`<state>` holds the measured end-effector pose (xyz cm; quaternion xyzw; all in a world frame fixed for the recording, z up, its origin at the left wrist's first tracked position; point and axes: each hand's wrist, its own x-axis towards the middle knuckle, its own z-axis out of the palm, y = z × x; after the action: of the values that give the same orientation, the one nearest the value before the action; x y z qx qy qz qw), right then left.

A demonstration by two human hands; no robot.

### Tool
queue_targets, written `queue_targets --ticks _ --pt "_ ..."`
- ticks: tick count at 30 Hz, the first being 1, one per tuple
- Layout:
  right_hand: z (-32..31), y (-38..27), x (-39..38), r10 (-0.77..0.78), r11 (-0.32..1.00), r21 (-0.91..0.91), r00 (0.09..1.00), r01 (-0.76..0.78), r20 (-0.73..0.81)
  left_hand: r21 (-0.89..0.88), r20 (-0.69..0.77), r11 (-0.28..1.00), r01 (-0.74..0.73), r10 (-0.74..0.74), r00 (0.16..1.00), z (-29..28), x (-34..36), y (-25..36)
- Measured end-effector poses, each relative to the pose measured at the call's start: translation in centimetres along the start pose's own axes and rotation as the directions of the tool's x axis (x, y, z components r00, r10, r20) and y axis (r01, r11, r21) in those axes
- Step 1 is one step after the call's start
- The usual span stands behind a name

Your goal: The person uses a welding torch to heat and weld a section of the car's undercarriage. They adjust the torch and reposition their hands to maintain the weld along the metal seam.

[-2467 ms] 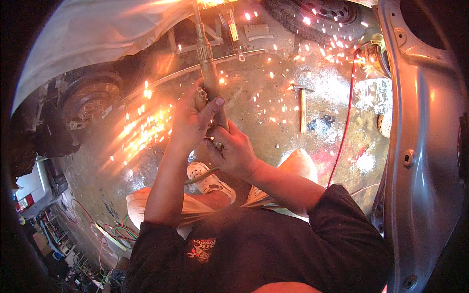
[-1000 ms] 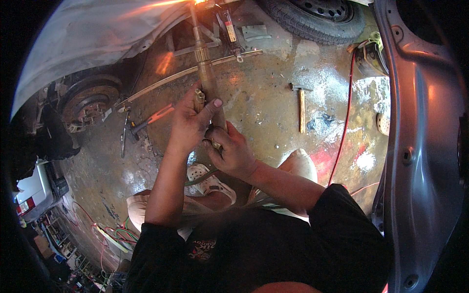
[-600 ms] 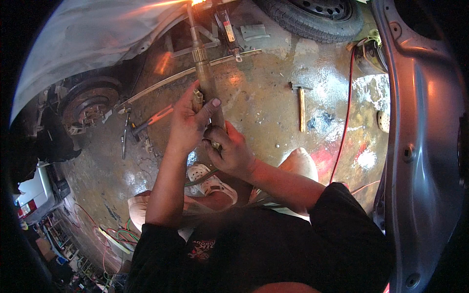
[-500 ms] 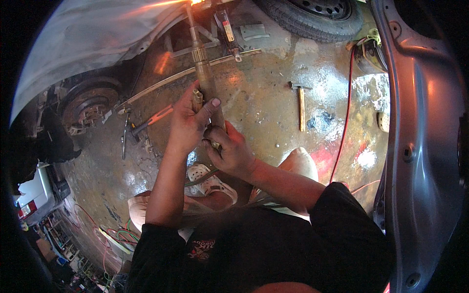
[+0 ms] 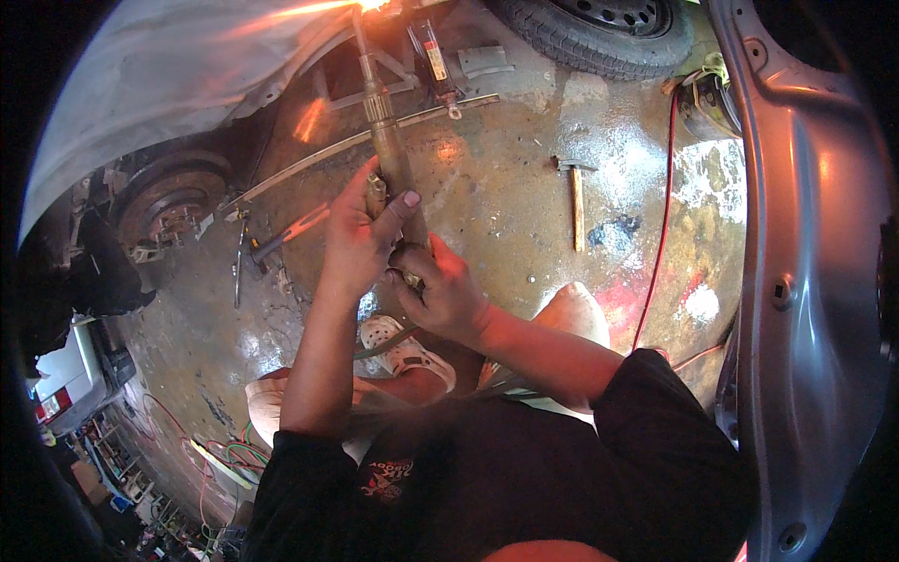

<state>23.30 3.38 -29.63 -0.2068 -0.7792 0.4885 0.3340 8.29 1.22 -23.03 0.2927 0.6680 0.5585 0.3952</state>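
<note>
Both my hands hold a brass-coloured gas torch point(image 5: 390, 150), which points away from me toward the top of the view. At its tip a bright orange flame or glow point(image 5: 373, 4) burns against the metal at the top edge, throwing an orange streak to the left. My left hand point(image 5: 363, 239) wraps the torch body beside a brass valve point(image 5: 376, 187), its thumb lying over the barrel. Closer to me, my right hand point(image 5: 448, 292) is closed around the rear end, fingers curled near the hose fittings. A green hose point(image 5: 389, 342) shows below the hands.
A pale body panel point(image 5: 178, 94) fills the upper left, with a brake disc point(image 5: 173, 201) beneath it. On the floor lie a wooden-handled hammer point(image 5: 578, 201), an orange-handled tool point(image 5: 292, 231) and a long strip point(image 5: 328, 155). A tyre point(image 5: 599, 42) lies at the top; a grey panel point(image 5: 805, 281) stands right.
The torch's front end has swung slightly left, and the glow at the tip looks larger. Both hands keep their grip in nearly the same place.
</note>
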Motion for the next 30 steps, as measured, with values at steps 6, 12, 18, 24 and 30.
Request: queue_targets --ticks 6,12,18,24,30 --pt "0.14 -0.02 -0.02 -0.001 1.000 -0.002 1.000 0.001 -0.005 0.002 0.044 1.000 0.016 -0.016 0.999 -0.16 0.01 0.41" --pt "0.06 -0.12 0.19 -0.003 1.000 0.017 1.000 0.003 -0.013 0.003 0.047 1.000 0.017 -0.017 0.999 -0.10 0.06 0.55" --pt "-0.15 -0.18 0.24 -0.009 1.000 0.019 1.000 0.009 -0.010 -0.019 0.055 1.000 0.019 -0.018 0.998 0.05 0.00 0.96" --pt "-0.37 -0.49 0.19 0.014 0.999 0.033 1.000 -0.013 -0.008 -0.006 0.041 1.000 0.030 -0.030 0.999 0.04 0.02 0.40" --pt "-0.24 -0.27 0.22 0.014 0.999 0.036 1.000 -0.014 -0.004 0.019 0.018 1.000 0.022 -0.022 1.000 0.21 -0.17 1.03"
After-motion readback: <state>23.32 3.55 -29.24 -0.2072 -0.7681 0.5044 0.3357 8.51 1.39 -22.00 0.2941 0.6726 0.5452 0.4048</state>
